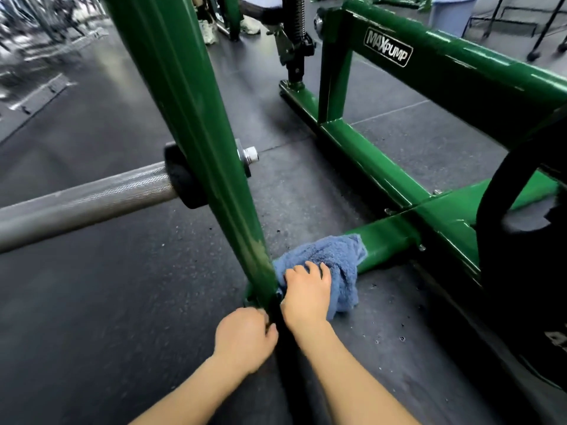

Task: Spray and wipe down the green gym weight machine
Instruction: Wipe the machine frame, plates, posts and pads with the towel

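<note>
The green weight machine fills the view, with a slanted green upright (196,124) in front of me and a low green floor bar (386,237) running right from its foot. A crumpled blue towel (340,259) lies over the near end of that bar, beside the upright's foot. My right hand (306,292) grips the towel from above and presses it against the bar. My left hand (245,338) is at the upright's dark foot, its fingers curled round it. No spray bottle is in view.
A knurled steel bar (86,200) sticks out left from the upright at knee height. A black weight plate (521,271) stands at the right, against the frame labelled MAXPUMP (388,47). Dark rubber flooring (107,302) lies all around. Another person's shoes (208,32) show at the far top.
</note>
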`<state>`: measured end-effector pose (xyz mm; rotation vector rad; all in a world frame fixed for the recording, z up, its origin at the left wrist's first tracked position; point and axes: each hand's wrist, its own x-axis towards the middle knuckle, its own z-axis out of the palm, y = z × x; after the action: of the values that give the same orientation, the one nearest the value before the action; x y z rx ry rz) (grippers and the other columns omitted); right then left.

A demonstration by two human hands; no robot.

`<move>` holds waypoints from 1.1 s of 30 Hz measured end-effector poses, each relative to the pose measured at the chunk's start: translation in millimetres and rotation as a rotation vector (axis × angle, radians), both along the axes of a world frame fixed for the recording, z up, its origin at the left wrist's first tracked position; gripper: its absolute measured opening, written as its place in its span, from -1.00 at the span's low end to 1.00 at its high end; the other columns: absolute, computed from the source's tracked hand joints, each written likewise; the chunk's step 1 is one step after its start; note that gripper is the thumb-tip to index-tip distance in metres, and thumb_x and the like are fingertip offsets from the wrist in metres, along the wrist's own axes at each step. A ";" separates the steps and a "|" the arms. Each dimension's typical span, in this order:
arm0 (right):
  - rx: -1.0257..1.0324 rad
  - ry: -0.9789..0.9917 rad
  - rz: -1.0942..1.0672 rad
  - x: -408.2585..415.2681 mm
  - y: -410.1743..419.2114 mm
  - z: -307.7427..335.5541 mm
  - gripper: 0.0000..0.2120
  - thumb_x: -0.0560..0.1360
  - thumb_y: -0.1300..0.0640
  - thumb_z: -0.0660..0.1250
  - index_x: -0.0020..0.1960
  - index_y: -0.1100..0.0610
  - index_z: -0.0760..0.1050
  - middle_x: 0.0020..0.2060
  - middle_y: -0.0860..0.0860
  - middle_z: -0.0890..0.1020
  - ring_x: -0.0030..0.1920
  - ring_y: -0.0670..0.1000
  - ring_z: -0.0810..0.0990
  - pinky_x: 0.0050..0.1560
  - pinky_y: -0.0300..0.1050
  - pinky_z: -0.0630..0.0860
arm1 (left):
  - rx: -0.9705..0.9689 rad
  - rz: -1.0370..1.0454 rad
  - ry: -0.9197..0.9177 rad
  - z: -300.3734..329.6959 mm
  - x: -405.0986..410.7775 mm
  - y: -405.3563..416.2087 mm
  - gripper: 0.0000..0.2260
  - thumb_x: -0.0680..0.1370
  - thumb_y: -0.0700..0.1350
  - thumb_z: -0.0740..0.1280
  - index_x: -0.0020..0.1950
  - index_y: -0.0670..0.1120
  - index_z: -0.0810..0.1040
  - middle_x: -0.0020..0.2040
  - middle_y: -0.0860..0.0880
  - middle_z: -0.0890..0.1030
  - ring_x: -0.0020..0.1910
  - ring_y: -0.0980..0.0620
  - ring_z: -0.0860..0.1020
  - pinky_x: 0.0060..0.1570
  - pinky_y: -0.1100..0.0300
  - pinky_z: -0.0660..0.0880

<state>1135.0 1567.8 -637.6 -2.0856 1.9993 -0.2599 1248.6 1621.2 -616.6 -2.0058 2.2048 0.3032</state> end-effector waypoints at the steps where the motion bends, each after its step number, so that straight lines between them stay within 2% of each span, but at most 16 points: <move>1: 0.003 -0.002 -0.010 0.2 2.6 2.9 -0.76 0.48 0.13 0.28 0.14 0.05 0.51 0.19 0.02 0.54 0.42 0.13 0.27 0.50 0.07 -0.03 | 0.039 0.100 0.023 -1.6 3.2 -5.9 -0.62 0.49 0.21 0.20 0.01 -0.06 0.57 -0.01 -0.04 0.63 0.02 -0.09 0.60 -0.07 0.09 0.51; 3: 0.030 0.023 -0.010 -1.4 9.0 5.6 -0.78 0.50 0.10 0.25 0.13 0.03 0.51 0.15 0.00 0.55 0.37 0.10 0.32 0.48 0.05 0.02 | 0.119 0.297 0.152 -5.5 11.4 -21.3 -0.36 0.31 0.39 0.26 0.19 -0.03 0.52 0.10 -0.06 0.61 0.11 -0.10 0.59 0.01 0.09 0.53; 5: 0.043 0.012 -0.009 -3.7 11.8 7.8 -0.78 0.51 0.03 0.27 0.13 0.02 0.54 0.14 -0.01 0.56 0.34 0.09 0.34 0.47 0.03 0.05 | 0.103 0.414 0.424 -6.0 11.5 -33.8 -0.18 0.16 0.40 0.35 0.29 -0.03 0.43 0.18 -0.04 0.58 0.18 -0.07 0.57 0.09 0.12 0.52; 8: 0.015 -0.019 -0.040 -8.2 4.3 14.0 -0.83 0.47 0.08 0.28 0.03 0.00 0.56 0.09 -0.04 0.59 0.32 0.07 0.35 0.44 0.00 0.06 | 0.042 0.490 0.654 5.8 2.2 -38.5 -0.19 0.26 0.12 0.55 0.42 -0.02 0.29 0.25 -0.01 0.54 0.23 -0.04 0.53 0.10 0.20 0.45; 11: -0.158 -0.173 -0.110 -3.8 -15.5 19.7 -0.83 0.41 0.21 0.27 -0.07 0.04 0.58 0.04 -0.05 0.62 0.29 0.08 0.41 0.38 -0.01 0.10 | -0.062 0.528 0.730 4.5 7.8 -41.1 -0.18 0.35 -0.01 0.53 0.50 0.02 0.18 0.22 0.01 0.58 0.20 -0.07 0.55 0.06 0.16 0.45; 13: -0.218 -0.256 -0.128 1.5 -35.3 24.4 -0.73 0.44 0.25 0.23 0.03 0.02 0.61 0.16 -0.06 0.61 0.38 0.10 0.35 0.40 0.01 0.02 | -0.070 0.507 0.731 5.8 10.5 -43.2 -0.21 0.37 -0.04 0.52 0.50 0.03 0.18 0.20 0.01 0.59 0.19 -0.06 0.56 0.06 0.16 0.47; 14: -0.184 -0.255 -0.092 5.8 -45.2 23.7 -0.71 0.48 0.22 0.22 0.11 0.00 0.60 0.24 -0.08 0.57 0.44 0.09 0.27 0.42 0.01 -0.04 | -0.064 0.500 0.731 5.9 12.6 -44.0 -0.22 0.38 -0.06 0.51 0.50 0.03 0.18 0.19 0.01 0.60 0.18 -0.06 0.56 0.06 0.16 0.47; 16: -0.042 -0.142 0.028 9.2 -60.1 18.6 -0.71 0.57 0.10 0.16 0.23 -0.07 0.53 0.35 -0.10 0.48 0.50 0.09 0.16 0.46 0.03 -0.11 | -0.063 0.482 0.744 3.8 14.6 -43.7 -0.24 0.39 -0.09 0.50 0.50 0.04 0.18 0.19 0.03 0.60 0.18 -0.04 0.57 0.06 0.18 0.47; 19: 0.087 0.079 0.102 8.5 -69.5 5.4 -0.66 0.61 0.00 0.08 0.32 -0.07 0.45 0.38 -0.04 0.44 0.51 0.14 0.12 0.49 0.11 -0.08 | -0.037 0.473 0.744 -5.7 17.4 -38.1 -0.26 0.41 -0.07 0.48 0.50 0.03 0.17 0.22 0.04 0.60 0.20 -0.01 0.56 0.11 0.16 0.49; 22: 0.074 0.188 -0.022 -4.9 -70.3 1.4 -0.65 0.61 0.00 0.05 0.33 -0.01 0.42 0.40 0.04 0.41 0.52 0.17 0.07 0.50 0.12 -0.08 | -0.003 0.497 0.731 -12.9 15.7 -34.0 -0.26 0.43 -0.03 0.47 0.51 0.00 0.16 0.24 0.03 0.58 0.22 -0.01 0.55 0.13 0.15 0.48; 26: 0.019 0.199 -0.358 -60.8 -71.6 -7.1 -0.62 0.61 -0.09 0.06 0.35 0.00 0.39 0.46 0.10 0.32 0.52 0.23 0.04 0.49 0.15 -0.10 | -0.004 0.544 0.745 -4.7 4.5 -36.7 -0.42 0.49 -0.03 0.41 0.46 -0.02 0.27 0.22 0.00 0.59 0.19 -0.04 0.56 0.06 0.22 0.44; 28: -0.001 0.156 -0.414 -72.7 -65.5 -13.1 -0.63 0.60 -0.09 0.06 0.32 -0.02 0.41 0.43 0.09 0.36 0.48 0.24 0.12 0.46 0.18 -0.07 | 0.039 0.564 0.661 -3.3 0.2 -39.6 -0.51 0.52 -0.02 0.37 0.41 -0.07 0.33 0.22 -0.05 0.57 0.18 -0.08 0.55 0.05 0.18 0.45; 29: -0.055 0.150 -0.375 -68.4 -59.9 -17.1 -0.65 0.56 -0.07 0.09 0.26 -0.01 0.47 0.35 0.08 0.45 0.42 0.24 0.24 0.43 0.19 0.01 | 0.088 0.561 0.592 -2.5 -2.2 -40.5 -0.56 0.53 -0.01 0.35 0.37 -0.10 0.38 0.22 -0.07 0.57 0.17 -0.11 0.55 0.05 0.15 0.47; 31: -0.181 0.134 -0.179 -45.1 -39.8 -24.3 -0.72 0.42 -0.02 0.23 0.09 0.00 0.56 0.16 0.04 0.59 0.24 0.21 0.45 0.32 0.17 0.19 | 0.248 0.515 0.455 -1.2 -6.2 -40.4 -0.62 0.53 0.02 0.31 0.27 -0.16 0.50 0.18 -0.14 0.60 0.14 -0.15 0.58 0.02 0.13 0.51; 33: -0.236 0.079 0.055 -20.1 -15.0 -32.3 -0.73 0.37 0.01 0.32 0.06 -0.02 0.59 0.11 -0.01 0.63 0.16 0.17 0.54 0.26 0.13 0.22 | 0.441 0.409 0.341 0.7 -10.9 -38.8 -0.66 0.54 -0.01 0.27 0.18 -0.21 0.57 0.12 -0.20 0.63 0.10 -0.17 0.61 -0.11 0.15 0.53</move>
<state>1114.9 1552.8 -669.9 -2.3225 2.0392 -0.4292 1237.7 1582.4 -615.9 -2.2345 1.6464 1.1424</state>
